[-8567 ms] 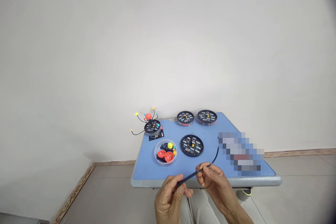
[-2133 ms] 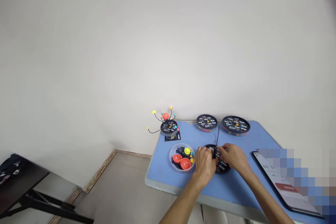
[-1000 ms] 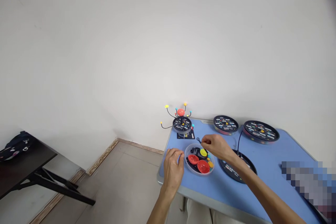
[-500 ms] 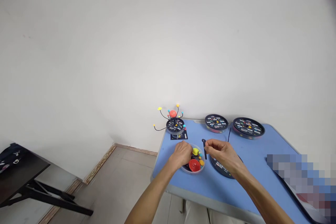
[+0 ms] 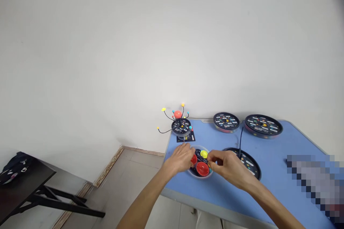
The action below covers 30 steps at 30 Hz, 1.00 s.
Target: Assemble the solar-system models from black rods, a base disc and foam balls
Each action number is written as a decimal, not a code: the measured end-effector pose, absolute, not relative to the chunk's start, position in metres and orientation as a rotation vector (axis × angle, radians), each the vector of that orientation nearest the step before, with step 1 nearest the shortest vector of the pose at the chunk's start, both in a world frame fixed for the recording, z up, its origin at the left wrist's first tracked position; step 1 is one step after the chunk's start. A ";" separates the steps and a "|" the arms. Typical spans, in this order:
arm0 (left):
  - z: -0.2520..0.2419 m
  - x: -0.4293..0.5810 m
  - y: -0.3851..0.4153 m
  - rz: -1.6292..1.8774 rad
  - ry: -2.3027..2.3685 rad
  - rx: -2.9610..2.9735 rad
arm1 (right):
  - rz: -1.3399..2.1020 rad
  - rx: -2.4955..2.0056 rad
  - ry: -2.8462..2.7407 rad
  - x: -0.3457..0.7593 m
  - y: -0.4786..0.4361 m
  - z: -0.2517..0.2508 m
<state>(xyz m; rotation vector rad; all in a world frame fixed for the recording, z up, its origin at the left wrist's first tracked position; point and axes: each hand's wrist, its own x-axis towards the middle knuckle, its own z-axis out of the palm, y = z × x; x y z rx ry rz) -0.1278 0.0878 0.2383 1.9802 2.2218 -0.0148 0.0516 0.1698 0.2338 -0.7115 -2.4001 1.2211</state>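
A clear round bowl [image 5: 201, 177] holds black parts, a yellow piece [image 5: 204, 154] and red half-balls. My left hand [image 5: 181, 158] reaches over the bowl's left side, thumb and fingers closed around a red half-ball [image 5: 194, 159]. Another red half-ball [image 5: 202, 169] lies hollow side up near the bowl's front. At the bowl's right edge is my right hand [image 5: 228, 166], its fingertips pinched together; what they hold is hidden. Partly behind that hand lies a black printed disc base [image 5: 251, 164] with a thin black rod [image 5: 241, 139] standing up from it.
An assembled solar system model [image 5: 181, 127] stands at the blue table's [image 5: 204, 132] back left, on a dark printed card [image 5: 190, 137]. Two more disc bases, one smaller [image 5: 226, 121] and one larger [image 5: 263, 126], sit along the wall. A blurred-out object [image 5: 314, 182] lies at right. A black table [image 5: 27, 182] stands far left.
My right hand has moved to the bowl's edge, and the black stick it held no longer shows. My left hand has drawn back slightly, exposing a second red half-ball. The view has shifted.
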 end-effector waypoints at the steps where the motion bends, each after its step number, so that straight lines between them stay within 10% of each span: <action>1: 0.238 -0.127 0.087 0.004 2.239 1.984 | 1.086 -0.695 -2.504 0.048 0.168 0.234; 13: 0.241 -0.146 0.069 0.078 2.065 2.049 | 0.054 -0.602 -3.085 0.012 0.169 0.217; 30: 0.237 -0.121 0.092 -0.202 1.966 2.136 | 0.293 -0.783 -2.807 0.032 0.195 0.218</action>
